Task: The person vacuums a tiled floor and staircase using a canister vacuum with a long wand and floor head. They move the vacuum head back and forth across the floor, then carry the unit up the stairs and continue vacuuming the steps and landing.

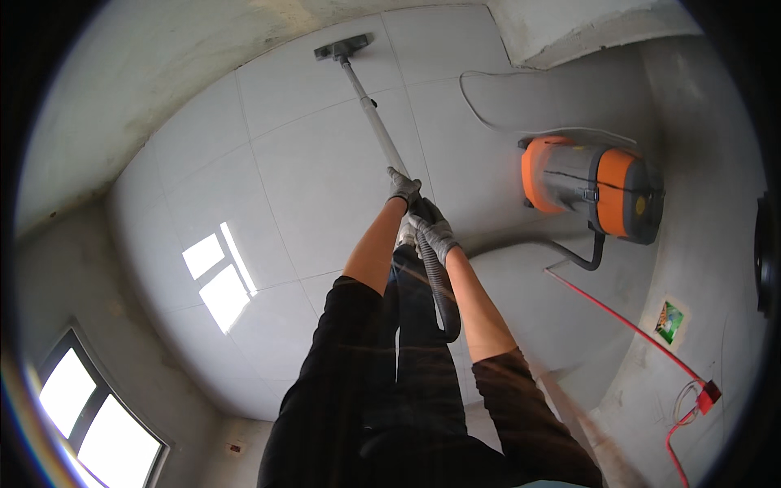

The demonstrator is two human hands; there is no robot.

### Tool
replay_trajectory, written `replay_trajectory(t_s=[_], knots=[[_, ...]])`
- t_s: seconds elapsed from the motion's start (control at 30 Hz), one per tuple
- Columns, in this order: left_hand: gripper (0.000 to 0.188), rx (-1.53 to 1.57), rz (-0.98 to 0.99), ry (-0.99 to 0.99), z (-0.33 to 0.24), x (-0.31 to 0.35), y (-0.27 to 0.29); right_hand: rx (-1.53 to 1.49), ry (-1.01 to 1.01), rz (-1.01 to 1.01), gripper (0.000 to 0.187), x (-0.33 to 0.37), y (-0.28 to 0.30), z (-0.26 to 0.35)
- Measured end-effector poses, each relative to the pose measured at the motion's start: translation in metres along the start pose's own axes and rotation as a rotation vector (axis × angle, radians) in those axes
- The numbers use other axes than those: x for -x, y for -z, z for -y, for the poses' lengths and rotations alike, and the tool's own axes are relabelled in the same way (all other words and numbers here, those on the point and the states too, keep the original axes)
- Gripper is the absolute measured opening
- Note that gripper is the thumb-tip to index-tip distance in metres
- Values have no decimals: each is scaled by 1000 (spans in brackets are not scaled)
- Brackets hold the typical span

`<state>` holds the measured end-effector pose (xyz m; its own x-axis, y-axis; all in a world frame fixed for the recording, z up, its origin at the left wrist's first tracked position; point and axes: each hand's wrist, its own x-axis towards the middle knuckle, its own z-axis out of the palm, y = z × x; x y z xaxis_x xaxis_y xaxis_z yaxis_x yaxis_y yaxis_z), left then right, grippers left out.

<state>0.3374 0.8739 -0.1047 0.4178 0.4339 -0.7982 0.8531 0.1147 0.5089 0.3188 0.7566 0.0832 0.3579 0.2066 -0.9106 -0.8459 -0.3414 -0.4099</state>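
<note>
Both my hands wear grey gloves and grip a vacuum cleaner wand [376, 122] that slants away over the tiled floor. My left hand [403, 187] is wrapped round the tube, farther along it. Closer to my body, my right hand [435, 233] closes round the dark handle end where the ribbed hose [439, 285] begins. At the wand's far end a flat, dark floor nozzle [342, 47] rests on the tiles near the far wall. The hose loops down by my legs and runs right to the orange and grey vacuum cleaner [590, 189].
A pale power cord [488, 122] curves across the floor behind the machine. Red conduit [626, 321] leads to a red box [709, 396] at the right wall, near an open socket recess [669, 321]. A window [98, 415] at lower left throws bright reflections on the grey tiles [305, 187].
</note>
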Motion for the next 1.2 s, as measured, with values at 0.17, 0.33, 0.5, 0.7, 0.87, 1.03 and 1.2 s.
replay_trajectory(t_s=[0.17,0.33,0.5,0.7,0.87,1.03,1.2], knots=[[95,-243,-114,-128,100,65,-73,143,136,-29,59,57,52,-119],[101,-564,594,46,250,233,-153,234,-144,-154,74,258,133,-273],[100,-459,741,333,288,395,-164,120,-280,-248,72,413,154,-349],[98,-117,312,141,242,340,-119,248,41,-251,69,303,122,-355],[101,41,208,-58,156,218,-105,119,261,-144,54,134,106,-271],[103,-285,196,113,189,208,-170,0,411,-73,50,110,164,-314],[80,-535,318,35,361,311,-311,556,88,-97,73,268,320,-495]])
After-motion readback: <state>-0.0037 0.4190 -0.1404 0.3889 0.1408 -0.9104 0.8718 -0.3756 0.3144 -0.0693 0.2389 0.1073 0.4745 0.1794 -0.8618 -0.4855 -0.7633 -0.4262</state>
